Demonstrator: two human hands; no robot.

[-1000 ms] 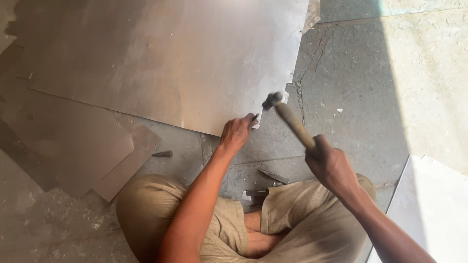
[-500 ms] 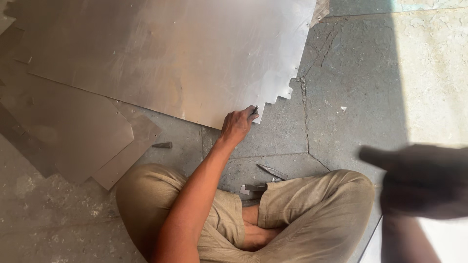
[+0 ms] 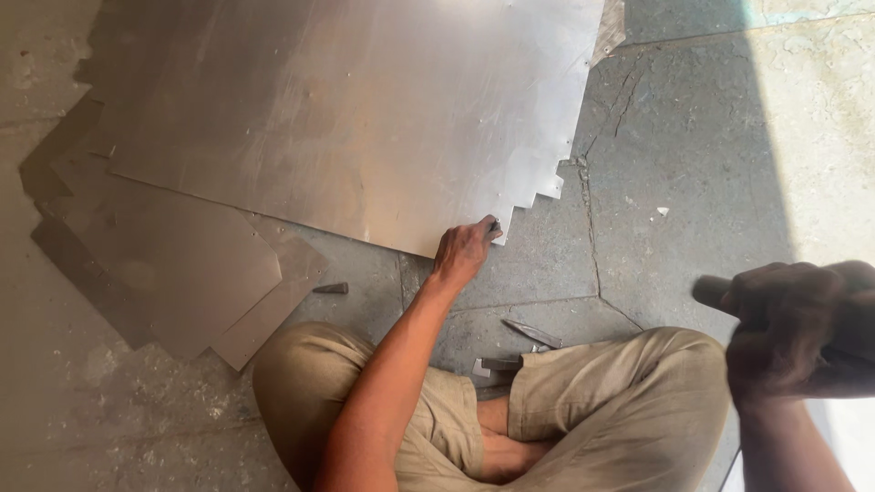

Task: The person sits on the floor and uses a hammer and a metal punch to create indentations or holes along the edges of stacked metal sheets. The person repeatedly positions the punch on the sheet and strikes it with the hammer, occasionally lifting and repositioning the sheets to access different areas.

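1. Sheet metal [image 3: 365,118] lies flat on the concrete floor [image 3: 693,164], its right edge notched.
2. Left hand [image 3: 463,251] pinches a small chisel [image 3: 493,227] against that edge.
3. Right hand [image 3: 802,328], raised and blurred, is fisted around a handle [image 3: 711,292].

Metal sheet [image 3: 346,118] on floor [image 3: 711,137], overlapping offcuts [image 3: 182,273].

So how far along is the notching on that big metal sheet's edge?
Done: a run of stepped notches already lines the lower right edge of the large grey metal sheet. In hand: the left hand holds a small dark chisel at the lowest step, while the right hand grips a wooden hammer handle, raised. Left: the long lower edge, left of the chisel, is uncut.
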